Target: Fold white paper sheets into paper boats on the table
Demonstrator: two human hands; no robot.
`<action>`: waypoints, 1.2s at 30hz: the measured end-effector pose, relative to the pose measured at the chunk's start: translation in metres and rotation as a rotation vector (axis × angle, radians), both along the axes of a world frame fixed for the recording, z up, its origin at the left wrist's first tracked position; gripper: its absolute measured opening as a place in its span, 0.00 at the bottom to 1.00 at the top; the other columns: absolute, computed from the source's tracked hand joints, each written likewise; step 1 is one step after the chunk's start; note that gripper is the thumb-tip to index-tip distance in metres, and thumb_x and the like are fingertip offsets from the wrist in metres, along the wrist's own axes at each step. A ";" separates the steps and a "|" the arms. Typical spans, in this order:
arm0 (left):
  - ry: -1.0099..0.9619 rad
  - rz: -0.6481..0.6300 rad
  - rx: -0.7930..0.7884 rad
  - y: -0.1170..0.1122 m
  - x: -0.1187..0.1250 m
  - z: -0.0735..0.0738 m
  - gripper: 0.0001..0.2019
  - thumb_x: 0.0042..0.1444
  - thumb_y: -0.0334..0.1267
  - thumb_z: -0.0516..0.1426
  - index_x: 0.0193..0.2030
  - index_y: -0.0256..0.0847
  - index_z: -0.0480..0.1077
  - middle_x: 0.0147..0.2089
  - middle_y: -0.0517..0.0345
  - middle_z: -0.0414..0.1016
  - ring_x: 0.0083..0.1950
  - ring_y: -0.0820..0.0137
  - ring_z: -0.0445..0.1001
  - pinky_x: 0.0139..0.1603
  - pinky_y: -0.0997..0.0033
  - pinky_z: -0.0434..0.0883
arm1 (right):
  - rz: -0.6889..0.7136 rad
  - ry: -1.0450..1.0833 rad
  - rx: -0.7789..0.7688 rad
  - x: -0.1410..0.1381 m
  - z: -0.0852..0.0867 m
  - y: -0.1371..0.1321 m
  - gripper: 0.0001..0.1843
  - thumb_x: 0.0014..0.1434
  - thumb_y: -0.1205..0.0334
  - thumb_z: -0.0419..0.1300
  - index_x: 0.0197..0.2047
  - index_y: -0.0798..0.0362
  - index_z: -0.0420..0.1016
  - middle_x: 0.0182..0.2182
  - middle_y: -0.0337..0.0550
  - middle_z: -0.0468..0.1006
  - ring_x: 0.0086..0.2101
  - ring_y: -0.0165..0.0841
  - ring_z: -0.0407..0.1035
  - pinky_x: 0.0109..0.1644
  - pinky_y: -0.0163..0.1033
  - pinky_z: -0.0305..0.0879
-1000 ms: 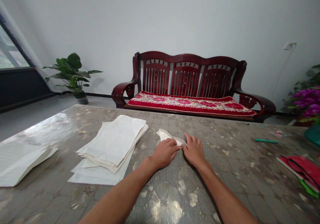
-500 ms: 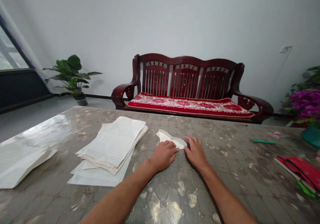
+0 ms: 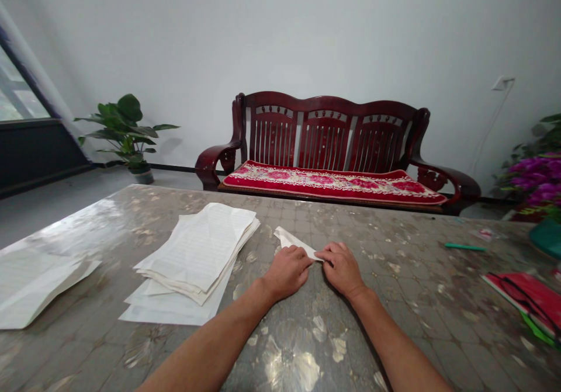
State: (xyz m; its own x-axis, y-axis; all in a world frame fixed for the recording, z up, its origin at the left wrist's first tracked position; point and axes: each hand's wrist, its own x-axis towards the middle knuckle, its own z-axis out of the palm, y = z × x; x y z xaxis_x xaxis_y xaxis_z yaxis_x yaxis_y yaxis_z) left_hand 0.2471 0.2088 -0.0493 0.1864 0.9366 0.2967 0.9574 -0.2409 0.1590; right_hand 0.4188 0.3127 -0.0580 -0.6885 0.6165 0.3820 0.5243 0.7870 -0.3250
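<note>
The step in hand looks like pressing down a fold: the paper (image 3: 288,238), a small, narrow, folded piece, lies on the bench (image 3: 280,345) just right of the pile (image 3: 199,246), slanting from a far end near the pile to a near tip farther from it. The left hand (image 3: 288,271), between the pile and the right hand (image 3: 342,267), rests over the paper's near edge with its fingers bent; whether its thumb closes underneath is hidden, so I cannot tell if that grip pinches or only weighs the paper down. The right hand, on the paper's side away from the pile, has a narrow grip, thumb and forefinger together on the near tip. The crease seems only partly set, as far as the covering fingers let one judge. From here the move calls for the left hand to hold the paper steady against the bench, while the right draws firm, even pressure along the fold, back in the pile's direction, without letting the layers slide. Left of the pile lies a bent sheet (image 3: 39,287); well right of it, a pen (image 3: 465,246).
</note>
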 end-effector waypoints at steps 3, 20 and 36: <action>-0.021 0.005 0.075 0.000 -0.005 0.000 0.10 0.62 0.37 0.54 0.48 0.44 0.74 0.47 0.54 0.76 0.52 0.61 0.71 0.55 0.60 0.67 | 0.018 -0.021 0.005 0.000 0.001 0.000 0.20 0.57 0.74 0.55 0.41 0.43 0.84 0.37 0.42 0.77 0.42 0.37 0.64 0.47 0.40 0.61; 0.190 0.333 -0.036 0.003 -0.030 -0.010 0.22 0.68 0.46 0.49 0.65 0.43 0.64 0.69 0.47 0.63 0.69 0.54 0.62 0.67 0.47 0.59 | -0.025 -0.068 -0.034 0.002 0.012 -0.001 0.16 0.58 0.70 0.54 0.35 0.47 0.83 0.40 0.40 0.81 0.43 0.35 0.68 0.50 0.38 0.60; 0.066 0.074 -0.214 0.048 -0.020 0.026 0.18 0.53 0.44 0.66 0.49 0.43 0.73 0.50 0.50 0.75 0.52 0.58 0.73 0.53 0.62 0.69 | -0.060 -0.019 0.019 -0.002 0.004 0.001 0.07 0.59 0.62 0.61 0.29 0.48 0.76 0.33 0.40 0.76 0.40 0.36 0.67 0.44 0.39 0.59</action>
State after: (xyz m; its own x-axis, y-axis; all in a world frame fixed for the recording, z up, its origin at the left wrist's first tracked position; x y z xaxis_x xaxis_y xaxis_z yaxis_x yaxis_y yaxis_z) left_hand 0.2270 0.2573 -0.0238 0.1269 0.9887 0.0796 0.9813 -0.1369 0.1355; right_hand 0.4169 0.3136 -0.0541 -0.6577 0.6497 0.3812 0.5771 0.7598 -0.2994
